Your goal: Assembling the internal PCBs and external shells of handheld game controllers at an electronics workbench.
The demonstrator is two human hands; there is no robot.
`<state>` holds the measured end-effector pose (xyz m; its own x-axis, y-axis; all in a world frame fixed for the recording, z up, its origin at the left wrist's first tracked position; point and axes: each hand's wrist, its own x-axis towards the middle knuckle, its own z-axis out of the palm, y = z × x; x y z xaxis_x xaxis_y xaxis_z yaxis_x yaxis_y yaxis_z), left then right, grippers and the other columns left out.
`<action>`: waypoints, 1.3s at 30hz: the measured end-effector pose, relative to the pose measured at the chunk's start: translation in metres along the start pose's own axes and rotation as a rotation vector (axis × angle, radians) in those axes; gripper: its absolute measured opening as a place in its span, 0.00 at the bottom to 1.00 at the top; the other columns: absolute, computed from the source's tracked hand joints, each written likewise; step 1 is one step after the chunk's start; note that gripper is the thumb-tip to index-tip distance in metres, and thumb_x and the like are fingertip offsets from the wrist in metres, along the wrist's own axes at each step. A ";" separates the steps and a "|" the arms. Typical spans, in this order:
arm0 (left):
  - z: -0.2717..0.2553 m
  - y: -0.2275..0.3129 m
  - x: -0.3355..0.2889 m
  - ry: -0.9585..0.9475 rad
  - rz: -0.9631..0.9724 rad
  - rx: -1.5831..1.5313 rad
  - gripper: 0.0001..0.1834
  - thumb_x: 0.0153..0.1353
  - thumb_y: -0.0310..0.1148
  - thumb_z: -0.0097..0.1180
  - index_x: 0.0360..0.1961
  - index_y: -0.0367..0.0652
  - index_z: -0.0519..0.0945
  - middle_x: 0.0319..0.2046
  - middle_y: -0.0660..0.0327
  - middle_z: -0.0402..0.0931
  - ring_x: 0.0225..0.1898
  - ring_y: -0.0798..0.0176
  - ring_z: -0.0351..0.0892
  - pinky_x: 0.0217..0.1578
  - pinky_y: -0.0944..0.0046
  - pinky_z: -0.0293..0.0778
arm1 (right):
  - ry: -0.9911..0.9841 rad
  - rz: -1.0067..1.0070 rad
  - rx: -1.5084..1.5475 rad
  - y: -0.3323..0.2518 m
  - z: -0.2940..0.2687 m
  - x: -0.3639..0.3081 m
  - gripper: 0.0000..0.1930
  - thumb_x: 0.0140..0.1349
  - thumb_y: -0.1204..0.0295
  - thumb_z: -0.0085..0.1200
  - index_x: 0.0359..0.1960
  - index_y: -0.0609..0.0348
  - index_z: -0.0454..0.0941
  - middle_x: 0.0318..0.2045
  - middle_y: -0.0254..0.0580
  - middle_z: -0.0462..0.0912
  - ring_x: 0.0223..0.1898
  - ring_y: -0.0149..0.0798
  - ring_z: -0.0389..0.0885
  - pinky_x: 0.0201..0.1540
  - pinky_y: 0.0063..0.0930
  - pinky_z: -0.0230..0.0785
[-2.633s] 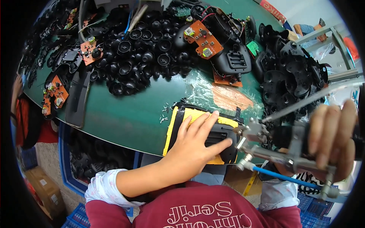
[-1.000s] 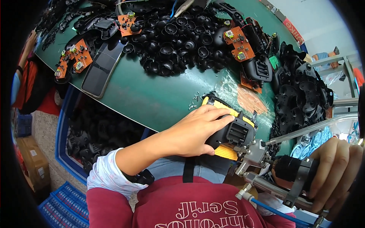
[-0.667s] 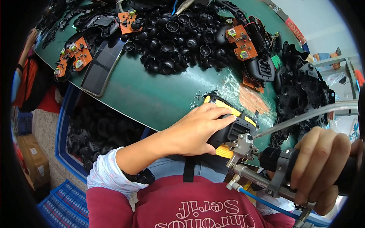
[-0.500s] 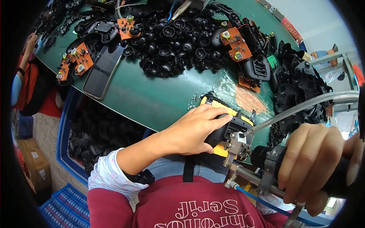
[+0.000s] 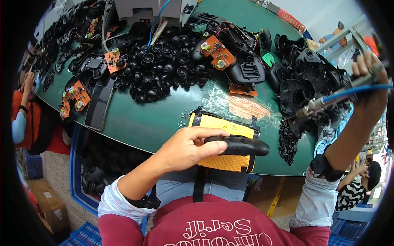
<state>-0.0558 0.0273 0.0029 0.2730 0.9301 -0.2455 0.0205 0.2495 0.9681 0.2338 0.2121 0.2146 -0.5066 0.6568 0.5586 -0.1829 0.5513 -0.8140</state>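
Note:
My left hand point(image 5: 180, 149) grips a black game controller point(image 5: 242, 145) between thumb and fingers, tipped up on its edge. The controller is over a yellow-padded block point(image 5: 223, 162) with black tape at its edges, by the table's near edge. Whether its lower edge touches the pad I cannot tell. Up at the right, my right hand point(image 5: 367, 67) is closed around a screwdriver tool point(image 5: 328, 102) with a metal front and a blue air hose. The tool's tip points down and left, above dark parts. Several small screws point(image 5: 183, 119) lie left of the block.
Black thumbstick caps point(image 5: 158, 69) are heaped behind the block. Controllers with orange circuit boards point(image 5: 217, 53) lie to their right, and black shells point(image 5: 299, 82) at far right. A phone point(image 5: 99, 104) rests at left. A blue crate point(image 5: 76, 164) stands below; other people are at both sides.
My right hand and the screwdriver have gone from the controller up and to the right. The controller, earlier lying in the block under my left hand, is now tipped on edge. The view has shifted.

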 end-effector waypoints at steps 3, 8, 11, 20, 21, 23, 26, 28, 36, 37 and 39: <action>0.001 0.000 0.000 0.031 -0.026 -0.024 0.19 0.59 0.33 0.57 0.52 0.41 0.82 0.32 0.66 0.79 0.33 0.76 0.71 0.36 0.73 0.70 | 0.114 0.150 -0.191 0.009 -0.015 -0.022 0.25 0.69 0.63 0.49 0.58 0.73 0.68 0.52 0.55 0.76 0.53 0.44 0.79 0.51 0.35 0.74; -0.001 -0.010 -0.001 0.050 -0.004 -0.124 0.19 0.61 0.31 0.53 0.53 0.39 0.81 0.32 0.68 0.77 0.32 0.76 0.69 0.35 0.73 0.69 | 0.504 -0.401 -0.793 0.048 0.056 -0.103 0.29 0.68 0.57 0.49 0.57 0.75 0.69 0.54 0.63 0.74 0.51 0.50 0.79 0.52 0.36 0.74; 0.000 -0.005 0.005 0.015 -0.040 -0.134 0.20 0.63 0.33 0.52 0.54 0.39 0.80 0.35 0.66 0.78 0.35 0.75 0.71 0.39 0.73 0.70 | -0.045 0.091 -0.455 0.092 0.106 -0.171 0.39 0.54 0.59 0.65 0.62 0.69 0.61 0.59 0.55 0.69 0.60 0.46 0.71 0.60 0.37 0.66; 0.044 -0.036 0.012 0.304 0.374 -0.138 0.18 0.53 0.27 0.66 0.42 0.42 0.72 0.45 0.58 0.72 0.50 0.63 0.73 0.54 0.64 0.67 | 0.011 0.442 0.023 0.118 0.152 -0.186 0.18 0.58 0.80 0.62 0.47 0.62 0.69 0.49 0.49 0.76 0.53 0.37 0.74 0.58 0.33 0.65; 0.045 -0.032 0.012 0.315 0.375 -0.157 0.16 0.52 0.24 0.65 0.39 0.42 0.71 0.42 0.59 0.72 0.48 0.64 0.74 0.52 0.64 0.69 | 0.028 0.424 0.020 0.118 0.153 -0.187 0.17 0.57 0.80 0.62 0.45 0.62 0.68 0.47 0.49 0.76 0.52 0.38 0.75 0.58 0.33 0.65; 0.045 -0.032 0.012 0.325 0.400 -0.123 0.16 0.52 0.24 0.65 0.39 0.42 0.71 0.41 0.59 0.73 0.47 0.64 0.74 0.51 0.65 0.69 | 0.048 0.407 0.016 0.118 0.156 -0.191 0.16 0.57 0.81 0.62 0.43 0.61 0.68 0.46 0.49 0.76 0.51 0.39 0.75 0.57 0.33 0.65; 0.047 -0.033 0.015 0.365 0.451 -0.077 0.15 0.51 0.23 0.64 0.38 0.41 0.72 0.40 0.59 0.73 0.44 0.63 0.75 0.48 0.65 0.71 | 0.082 0.362 -0.031 0.120 0.158 -0.193 0.15 0.56 0.81 0.62 0.41 0.60 0.68 0.44 0.50 0.76 0.49 0.39 0.76 0.56 0.33 0.65; 0.049 -0.034 0.016 0.387 0.473 -0.070 0.15 0.51 0.23 0.64 0.37 0.41 0.72 0.39 0.59 0.73 0.43 0.63 0.76 0.47 0.65 0.71 | 0.088 0.357 -0.058 0.118 0.158 -0.193 0.15 0.56 0.81 0.62 0.39 0.60 0.67 0.44 0.50 0.76 0.48 0.40 0.75 0.55 0.34 0.66; 0.053 -0.031 0.016 0.414 0.456 -0.073 0.14 0.50 0.22 0.64 0.36 0.40 0.73 0.38 0.59 0.73 0.42 0.64 0.76 0.45 0.66 0.71 | 0.120 0.317 -0.082 0.118 0.160 -0.198 0.15 0.56 0.81 0.62 0.40 0.60 0.67 0.44 0.50 0.75 0.48 0.40 0.75 0.55 0.35 0.66; 0.052 -0.030 0.015 0.415 0.462 -0.068 0.14 0.50 0.22 0.64 0.36 0.40 0.73 0.38 0.59 0.73 0.42 0.64 0.76 0.45 0.66 0.71 | 0.117 0.323 -0.087 0.118 0.161 -0.198 0.16 0.56 0.80 0.63 0.41 0.60 0.67 0.45 0.50 0.75 0.49 0.41 0.75 0.55 0.35 0.66; 0.043 -0.027 0.009 0.381 0.427 -0.084 0.14 0.50 0.22 0.65 0.36 0.41 0.73 0.38 0.59 0.74 0.42 0.64 0.76 0.45 0.65 0.71 | 0.053 0.321 -0.056 0.116 0.162 -0.198 0.18 0.56 0.78 0.65 0.43 0.59 0.68 0.47 0.50 0.75 0.51 0.41 0.75 0.57 0.35 0.65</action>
<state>-0.0125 0.0175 -0.0232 -0.1257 0.9805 0.1510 -0.0960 -0.1635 0.9819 0.1766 0.0630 -0.0160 -0.4857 0.8268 0.2838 0.0265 0.3384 -0.9406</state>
